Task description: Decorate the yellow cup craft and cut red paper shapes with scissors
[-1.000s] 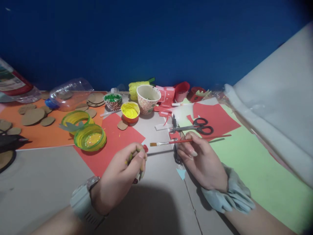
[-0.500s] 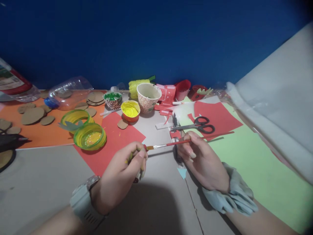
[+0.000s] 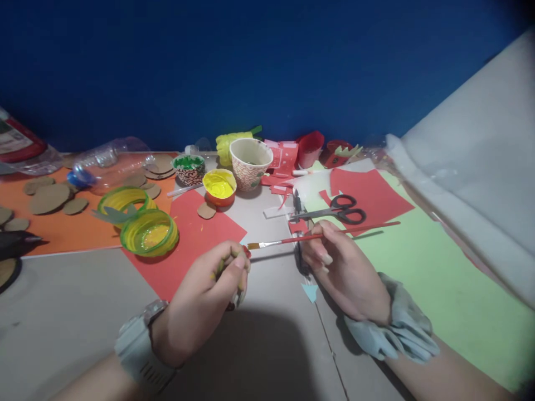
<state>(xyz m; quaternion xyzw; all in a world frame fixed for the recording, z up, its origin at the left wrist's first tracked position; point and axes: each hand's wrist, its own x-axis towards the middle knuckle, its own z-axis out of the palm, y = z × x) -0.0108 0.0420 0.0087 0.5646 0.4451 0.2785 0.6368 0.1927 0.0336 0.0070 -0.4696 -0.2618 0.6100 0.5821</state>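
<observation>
My right hand (image 3: 340, 264) pinches a red-handled paintbrush (image 3: 301, 238), its bristles pointing left. The bristle tip meets a small red piece in my left hand (image 3: 213, 284), whose fingers are curled round it and mostly hide it. Yellow paint marks those fingers. Behind the hands stand a cup of yellow paint (image 3: 219, 186), a cup of green paint (image 3: 189, 168) and a taller patterned paper cup (image 3: 251, 164). Black-handled scissors (image 3: 338, 210) lie just beyond my right hand.
Two yellow-green painted plastic rings (image 3: 149, 234) sit at left, near cardboard discs (image 3: 50, 199) and a clear bottle (image 3: 112, 164). Red paper (image 3: 371, 192) and green paper (image 3: 451, 284) lie at right. White sheeting (image 3: 472, 167) rises at the right edge. Painted red cups (image 3: 310, 149) stand at the back.
The view has shifted slightly. The brush tip has slid a little along the red piece; both hands keep nearly the same place and grip.
</observation>
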